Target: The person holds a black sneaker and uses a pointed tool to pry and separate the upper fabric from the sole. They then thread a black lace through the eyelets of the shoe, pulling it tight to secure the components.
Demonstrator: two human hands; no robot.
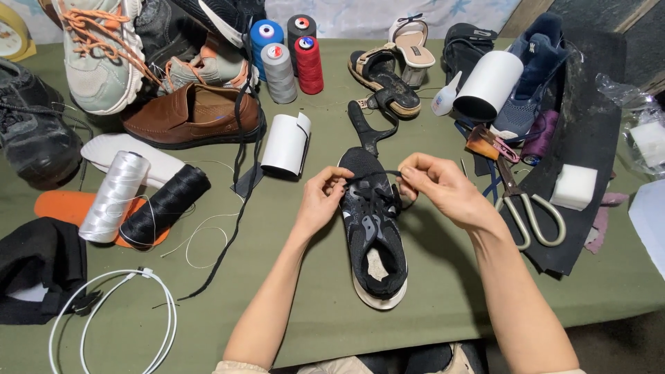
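Head view. The fingers (337, 181) of the left hand (320, 201) are pinched shut on the black lace (370, 174) at the left side of the black sneaker (373, 228); the fingers (409, 173) of the right hand (443, 190) are likewise closed on the same lace at the right side, the strand stretched between the two hands across the forefoot. The sneaker lies at the middle of the green worktop (277, 277), toe far, heel near, its white sole edge showing at the heel. Just right of the right hand lie scissors (530, 208) on a dark sheet (589, 138), with a white foam block (573, 187) beside them. Far of the sneaker lies a black sandal (384, 76). To the left stand a curled white sheet (285, 144), a brown leather shoe (194, 114), and white (114, 197) and black (166, 204) thread spools; upright thread cones (287, 59) stand at the far edge. A white cable (114, 312) is coiled at the near left.
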